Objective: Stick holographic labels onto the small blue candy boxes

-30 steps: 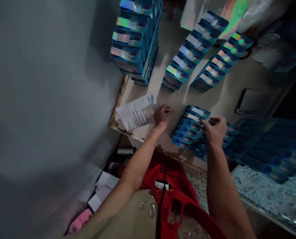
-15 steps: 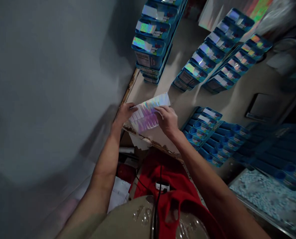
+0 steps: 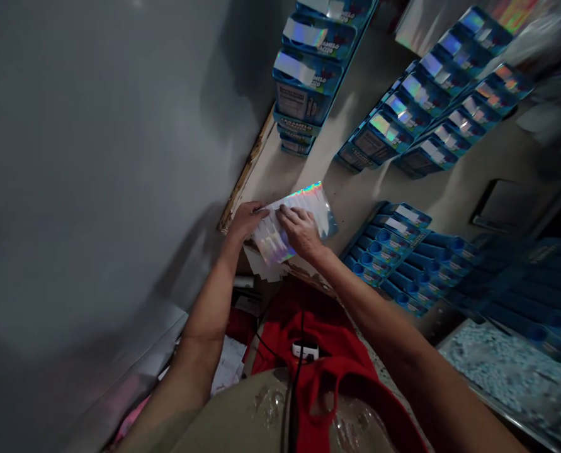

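Head view: a thin, shiny sheet (image 3: 317, 206) is near the centre of the frame, over the table (image 3: 271, 179), with blue boxes (image 3: 386, 236) to its right. My left hand (image 3: 245, 221) pinches its left edge between thumb and fingers; my right hand (image 3: 303, 231) has its fingertips bunched on the middle, though I can't tell whether they're closed on anything. I'd expect it light, floppy, slick and easily creased, so the edges look the safest hold.
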The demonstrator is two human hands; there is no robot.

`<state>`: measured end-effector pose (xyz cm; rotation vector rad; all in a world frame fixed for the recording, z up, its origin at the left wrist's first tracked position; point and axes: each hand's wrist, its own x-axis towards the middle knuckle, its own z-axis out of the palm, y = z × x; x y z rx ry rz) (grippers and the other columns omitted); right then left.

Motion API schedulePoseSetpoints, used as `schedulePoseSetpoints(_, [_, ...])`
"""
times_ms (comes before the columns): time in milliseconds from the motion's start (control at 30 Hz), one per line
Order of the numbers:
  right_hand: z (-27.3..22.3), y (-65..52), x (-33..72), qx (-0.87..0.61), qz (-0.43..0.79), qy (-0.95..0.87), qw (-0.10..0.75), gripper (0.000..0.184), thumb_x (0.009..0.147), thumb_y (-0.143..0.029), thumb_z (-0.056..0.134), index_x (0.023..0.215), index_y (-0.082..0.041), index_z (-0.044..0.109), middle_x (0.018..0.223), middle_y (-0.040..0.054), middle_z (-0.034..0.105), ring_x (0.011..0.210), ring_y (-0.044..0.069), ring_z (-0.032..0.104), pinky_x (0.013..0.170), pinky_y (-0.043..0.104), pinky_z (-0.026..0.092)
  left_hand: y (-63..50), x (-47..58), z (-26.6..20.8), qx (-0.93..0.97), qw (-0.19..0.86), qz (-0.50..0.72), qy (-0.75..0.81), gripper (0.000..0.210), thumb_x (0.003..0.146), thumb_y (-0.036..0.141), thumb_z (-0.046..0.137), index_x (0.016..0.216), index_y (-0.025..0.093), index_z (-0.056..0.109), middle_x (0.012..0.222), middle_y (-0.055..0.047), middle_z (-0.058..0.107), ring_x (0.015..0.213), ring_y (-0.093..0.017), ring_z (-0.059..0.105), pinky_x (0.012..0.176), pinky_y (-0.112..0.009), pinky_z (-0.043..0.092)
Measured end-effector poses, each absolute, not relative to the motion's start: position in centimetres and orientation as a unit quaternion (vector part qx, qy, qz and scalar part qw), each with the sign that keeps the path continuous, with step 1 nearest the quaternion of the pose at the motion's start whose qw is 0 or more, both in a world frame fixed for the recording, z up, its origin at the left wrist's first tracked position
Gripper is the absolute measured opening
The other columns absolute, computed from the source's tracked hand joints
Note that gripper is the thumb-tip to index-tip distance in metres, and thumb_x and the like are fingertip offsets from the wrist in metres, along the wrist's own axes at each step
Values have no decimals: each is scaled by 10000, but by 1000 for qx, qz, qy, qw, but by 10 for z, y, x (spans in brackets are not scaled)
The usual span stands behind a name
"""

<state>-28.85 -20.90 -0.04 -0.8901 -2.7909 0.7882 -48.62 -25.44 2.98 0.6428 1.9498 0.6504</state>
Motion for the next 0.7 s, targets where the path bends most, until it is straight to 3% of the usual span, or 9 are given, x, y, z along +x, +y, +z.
schedulePoseSetpoints(133, [9, -218, -283, -350, 251, -899, 75, 257, 1061, -271, 536, 1153, -227, 772, 1162, 93, 789, 1089, 281, 625, 952, 406, 399, -250, -484, 36, 353, 440, 149, 812, 206, 838, 247, 714, 985, 181, 842, 914, -33, 784, 859, -200, 681, 798, -263, 497])
schedulePoseSetpoints(267, [26, -225, -274, -428, 311, -840, 118, 210, 1021, -306, 595, 912, -229, 758, 839, 63, 744, 826, 217, 633, 804, 345, 405, -244, -484, 34, 412, 368, 65, 831, 257, 924, 233, 654, 1113, 168, 816, 1138, -118, 784, 1115, -280, 692, 1007, -359, 498])
schedulePoseSetpoints(333, [40, -227, -263, -495, 399, -754, 164, 185, 992, -344, 623, 926, -230, 754, 735, 15, 694, 692, 173, 588, 721, 305, 404, -243, -480, 31, 426, 289, 80, 854, 281, 933, 206, 643, 1170, 183, 794, 1284, -152, 739, 1267, -317, 630, 1108, -415, 455])
schedulePoseSetpoints(433, [63, -224, -241, -586, 515, -583, 227, 263, 915, -474, 691, 894, -217, 747, 656, -30, 628, 597, 140, 504, 623, 269, 388, -244, -460, 26, 425, 198, 204, 859, 302, 944, 275, 672, 1224, 204, 759, 1442, -158, 650, 1426, -332, 514, 1221, -470, 369])
schedulePoseSetpoints(500, [77, -220, -226, -614, 562, -492, 255, 314, 838, -518, 747, 838, -204, 733, 692, -19, 648, 626, 136, 508, 617, 262, 401, -246, -435, 22, 375, 285, 313, 825, 356, 969, 465, 659, 1166, 186, 759, 1310, -160, 710, 1310, -311, 611, 1155, -447, 451])
schedulePoseSetpoints(600, [87, -214, -203, -635, 603, -396, 276, 360, 749, -535, 805, 814, -192, 720, 722, -8, 665, 649, 133, 523, 620, 260, 426, -247, -390, 15, 213, 558, 412, 688, 705, 861, 803, 627, 1070, 141, 750, 1032, -150, 763, 966, -253, 730, 893, -373, 578])
schedulePoseSetpoints(700, [82, -212, -181, -656, 610, -340, 287, 400, 703, -546, 839, 816, -182, 718, 684, -20, 640, 606, 119, 497, 576, 251, 411, -245, -352, 11, 106, 677, 430, 588, 750, 602, 774, 865, 962, 127, 744, 914, -106, 755, 789, -180, 700, 772, -308, 573])
